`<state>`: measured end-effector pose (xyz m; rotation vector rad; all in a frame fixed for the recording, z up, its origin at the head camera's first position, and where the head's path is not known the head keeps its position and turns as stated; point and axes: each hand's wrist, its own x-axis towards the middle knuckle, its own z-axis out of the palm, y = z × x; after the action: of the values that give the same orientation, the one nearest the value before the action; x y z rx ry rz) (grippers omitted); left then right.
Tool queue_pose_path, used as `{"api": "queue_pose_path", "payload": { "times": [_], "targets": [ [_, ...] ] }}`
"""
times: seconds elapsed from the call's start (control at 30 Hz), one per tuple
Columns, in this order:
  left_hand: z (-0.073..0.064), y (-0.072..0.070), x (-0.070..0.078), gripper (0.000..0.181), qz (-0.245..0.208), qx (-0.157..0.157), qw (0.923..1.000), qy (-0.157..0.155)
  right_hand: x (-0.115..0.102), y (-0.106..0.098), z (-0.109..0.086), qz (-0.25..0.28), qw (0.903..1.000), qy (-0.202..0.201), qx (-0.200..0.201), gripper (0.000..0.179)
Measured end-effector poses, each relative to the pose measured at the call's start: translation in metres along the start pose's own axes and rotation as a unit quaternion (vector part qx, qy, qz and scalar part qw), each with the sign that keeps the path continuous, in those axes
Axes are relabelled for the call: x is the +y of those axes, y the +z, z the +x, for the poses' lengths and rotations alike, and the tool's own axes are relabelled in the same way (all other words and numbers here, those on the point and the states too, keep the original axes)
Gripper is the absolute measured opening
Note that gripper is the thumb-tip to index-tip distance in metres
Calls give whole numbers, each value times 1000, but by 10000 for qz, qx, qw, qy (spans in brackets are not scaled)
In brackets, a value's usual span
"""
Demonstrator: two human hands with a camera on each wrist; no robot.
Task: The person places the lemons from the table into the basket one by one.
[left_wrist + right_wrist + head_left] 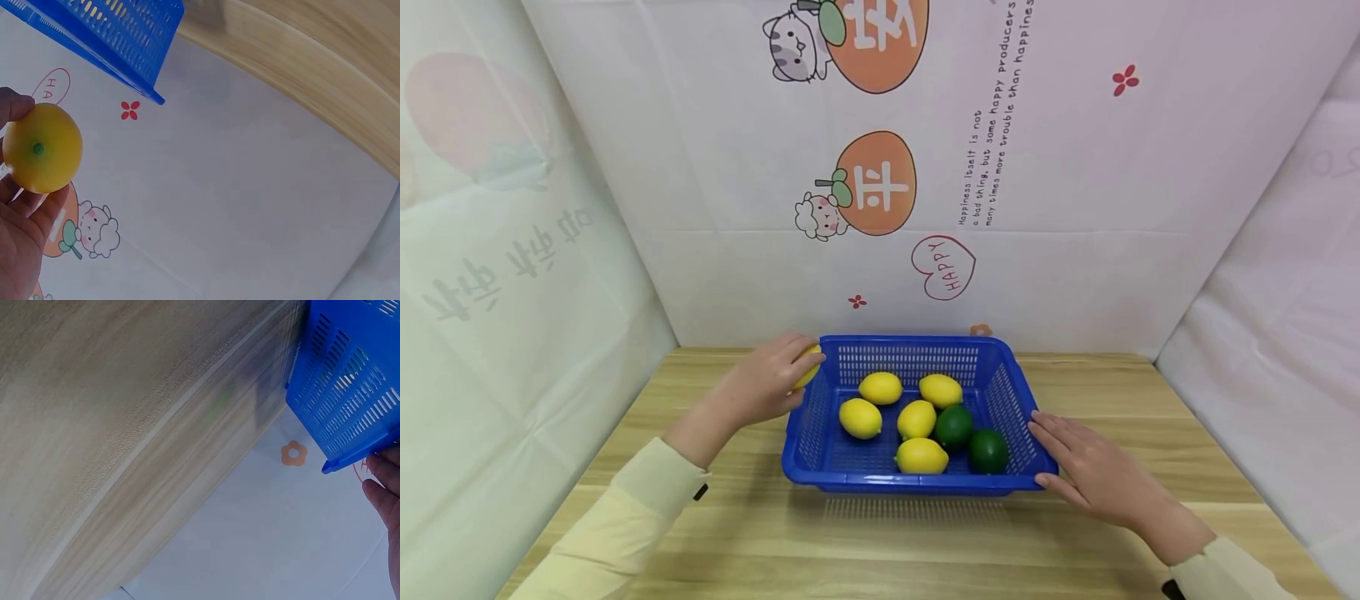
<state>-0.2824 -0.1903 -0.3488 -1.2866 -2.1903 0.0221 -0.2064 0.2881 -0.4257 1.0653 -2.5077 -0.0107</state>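
My left hand (769, 379) pinches a yellow lemon (808, 367) between thumb and fingers, beside the back left corner of a blue plastic basket (916, 481). In the left wrist view, the lemon (53, 150) shows its small green end. Several more lemons (922, 457) lie in the basket, with two dark green, rounded fruits (955, 427) toward its right side. My right hand (1097, 471) rests at the basket's right rim, fingers extended along it and thumb near the front corner. The right wrist view shows those fingertips (381, 465) against the outside of the rim.
The basket stands on a wooden table (910, 550) close to the back wall, which is covered by a printed white cloth (1045, 275). White cloth hangs along the left side (512, 350) and right side (1285, 317) too.
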Motion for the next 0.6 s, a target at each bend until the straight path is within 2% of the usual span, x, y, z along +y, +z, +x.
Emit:
{"api": "queue_pose_path", "payload": {
  "times": [0.2, 0.4, 0.6],
  "targets": [
    [5, 1, 8, 45, -122, -14, 9998, 128, -1, -1, 0, 4, 10000, 43, -37, 60],
    [9, 4, 16, 41, -118, -177, 9996, 159, -1, -1, 0, 9, 9999, 86, -90, 61],
    [12, 7, 24, 44, -50, -312, 9989, 346, -1, 0, -1, 3, 9999, 83, -93, 61]
  ]
}}
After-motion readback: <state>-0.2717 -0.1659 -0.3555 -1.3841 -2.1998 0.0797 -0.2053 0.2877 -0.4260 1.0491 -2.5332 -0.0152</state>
